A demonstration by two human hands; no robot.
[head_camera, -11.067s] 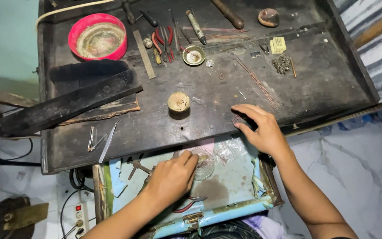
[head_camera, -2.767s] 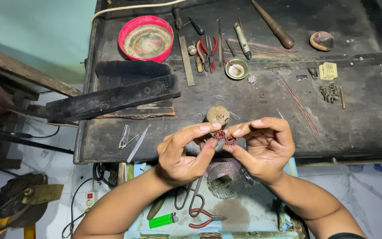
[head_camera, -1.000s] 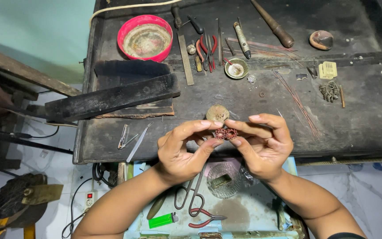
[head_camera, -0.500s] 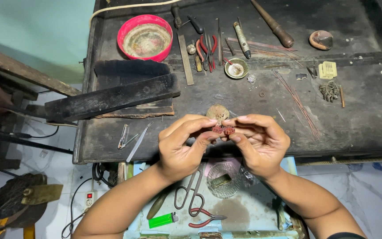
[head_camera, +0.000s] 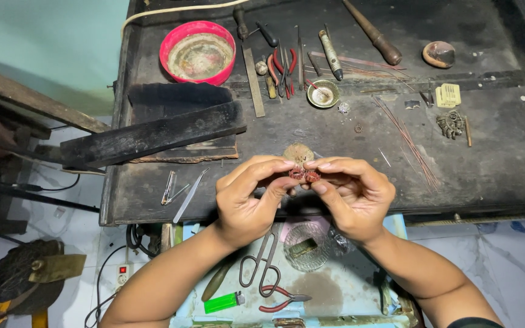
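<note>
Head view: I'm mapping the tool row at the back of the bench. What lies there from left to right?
Red bowl → flat metal file → red-handled pliers → small brass dish → wooden-handled tool → round brown stone.

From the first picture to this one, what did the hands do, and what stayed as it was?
Both hands left the drawer and bench edge and came together over the bench front. The left hand and right hand now pinch a small reddish piece between their fingertips. The red bowl, pliers and black block lie as before.
</note>
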